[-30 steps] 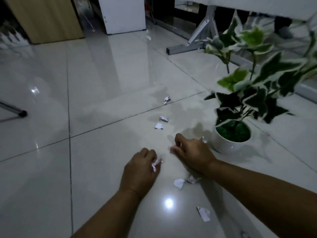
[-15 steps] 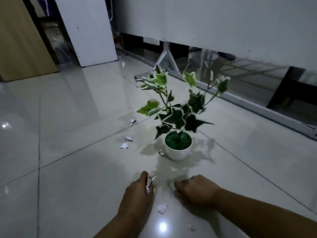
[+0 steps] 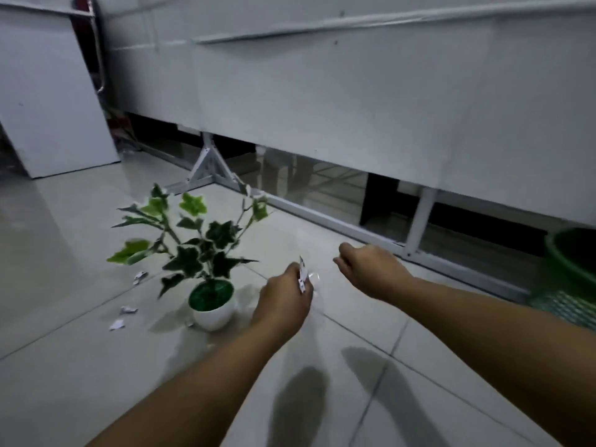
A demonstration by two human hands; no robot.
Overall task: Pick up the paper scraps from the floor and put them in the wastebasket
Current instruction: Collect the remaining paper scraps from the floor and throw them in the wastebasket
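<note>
Left hand (image 3: 285,301) gripping scraps (image 3: 302,277) right of the plant (image 3: 193,250); right hand (image 3: 371,269) closed, contents unseen; wastebasket (image 3: 571,272) far right; loose scraps (image 3: 129,309) left of plant.

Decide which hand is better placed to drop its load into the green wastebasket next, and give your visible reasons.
Probably the right hand: it is raised, closed, and nearer the green wastebasket at the right edge. Whether it holds anything cannot be seen. The left hand visibly grips paper scraps but sits farther away.
</note>
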